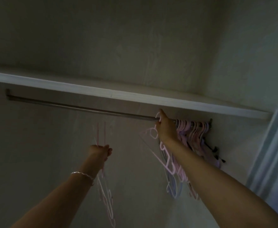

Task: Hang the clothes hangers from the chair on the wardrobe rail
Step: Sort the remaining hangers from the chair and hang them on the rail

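Clothes hangers in three groups, each placed with respect to the wardrobe rail [85, 107].

(a) Hung hangers [192, 129], pink and lilac, packed on the rail at its right end against the end bracket [210, 122].

(b) One pink hanger [153, 134], its hook at the rail just left of that bunch. The right hand [165, 127] holds it with fingers closed on its neck. The hand covers the hook, so whether it is fully over the rail cannot be told. More hangers dangle below the rail under the right forearm, and what carries them is unclear.

(c) Spare hangers [108, 203], well below the middle of the rail. The left hand [100, 152] grips them in a closed fist and they trail down along the forearm.

Step in hand, as judged: seating hanger (b). The hook should go squarely over the rail and be let down until it bears its own weight. Only then should the fingers release it and slide it right to join (a). The left fist should keep (c) low and apart, so that the next hanger can be drawn out singly.

Surroundings and hindrances: the shelf [135, 96] lies close above the rail along its whole length, which leaves little room to lift a hook over. The crowded bunch (a) and the dangling hangers may catch the new hook. Left of the right hand the rail is bare, offering easier room. A bracelet [84, 175] sits on the left wrist. A pale blue panel [274, 145] stands beyond the rail's right end. No chair is in view.
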A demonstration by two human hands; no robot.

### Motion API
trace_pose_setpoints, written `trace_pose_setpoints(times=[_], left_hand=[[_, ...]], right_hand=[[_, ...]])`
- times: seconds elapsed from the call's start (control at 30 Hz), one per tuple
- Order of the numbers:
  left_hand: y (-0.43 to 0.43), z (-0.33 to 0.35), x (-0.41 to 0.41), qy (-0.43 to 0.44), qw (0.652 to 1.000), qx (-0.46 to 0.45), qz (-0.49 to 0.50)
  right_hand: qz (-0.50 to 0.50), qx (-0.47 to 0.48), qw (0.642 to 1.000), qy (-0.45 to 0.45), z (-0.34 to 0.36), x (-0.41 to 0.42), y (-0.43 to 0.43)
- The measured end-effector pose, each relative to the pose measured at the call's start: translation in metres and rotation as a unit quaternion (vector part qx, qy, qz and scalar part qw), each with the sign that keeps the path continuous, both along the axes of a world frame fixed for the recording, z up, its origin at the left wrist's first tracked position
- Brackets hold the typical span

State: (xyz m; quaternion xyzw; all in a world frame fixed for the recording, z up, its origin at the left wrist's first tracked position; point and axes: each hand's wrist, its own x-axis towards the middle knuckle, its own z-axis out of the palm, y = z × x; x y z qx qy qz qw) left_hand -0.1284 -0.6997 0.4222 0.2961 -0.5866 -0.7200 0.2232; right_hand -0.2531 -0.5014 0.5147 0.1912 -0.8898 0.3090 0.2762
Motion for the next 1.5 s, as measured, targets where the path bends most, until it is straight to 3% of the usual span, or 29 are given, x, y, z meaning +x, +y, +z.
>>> trace_pose_setpoints(times=[0.3, 0.43, 0.7, 0.97, 1.07, 1.17, 1.23, 1.3, 1.37, 1.4, 1.47, 1.5], left_hand=[[-0.004, 0.002, -0.029, -0.015, 1.000, 0.002, 0.015], [-0.005, 0.002, -0.035, -0.019, 1.000, 0.009, 0.011], [-0.006, -0.003, -0.034, -0.023, 1.000, 0.008, 0.009], [0.002, 0.006, -0.020, -0.019, 1.000, 0.004, -0.001], [0.000, 0.009, -0.007, -0.018, 1.000, -0.010, -0.002], [-0.008, 0.010, 0.009, -0.026, 0.999, -0.018, -0.011], [-0.016, 0.013, 0.025, -0.024, 0.999, -0.011, -0.020], [-0.025, 0.014, 0.042, -0.014, 0.999, 0.009, -0.034], [-0.035, 0.015, 0.064, 0.000, 0.998, 0.035, -0.045], [-0.040, 0.016, 0.074, 0.006, 0.997, 0.048, -0.055], [-0.048, 0.016, 0.097, 0.024, 0.993, 0.082, -0.077], [-0.051, 0.016, 0.110, 0.037, 0.989, 0.109, -0.088]], right_hand=[[0.019, 0.105, 0.991, 0.079, -0.015, -0.039, -0.004], [-0.050, 0.197, 0.972, 0.122, -0.013, -0.035, 0.000], [-0.079, 0.310, 0.934, 0.156, -0.002, -0.046, 0.030], [-0.130, 0.351, 0.918, 0.133, -0.006, -0.064, 0.067], [-0.110, 0.311, 0.931, 0.153, -0.003, -0.049, 0.059], [0.009, 0.172, 0.936, 0.307, -0.002, -0.016, 0.032], [0.099, 0.131, 0.924, 0.344, -0.004, 0.019, 0.004], [0.136, 0.125, 0.947, 0.264, -0.015, 0.052, -0.027], [0.120, 0.133, 0.982, 0.065, -0.037, 0.073, -0.059], [0.108, 0.142, 0.983, -0.051, -0.050, 0.079, -0.073], [0.120, 0.119, 0.941, -0.293, -0.077, 0.093, -0.095], [0.141, 0.086, 0.894, -0.416, -0.091, 0.105, -0.103]])
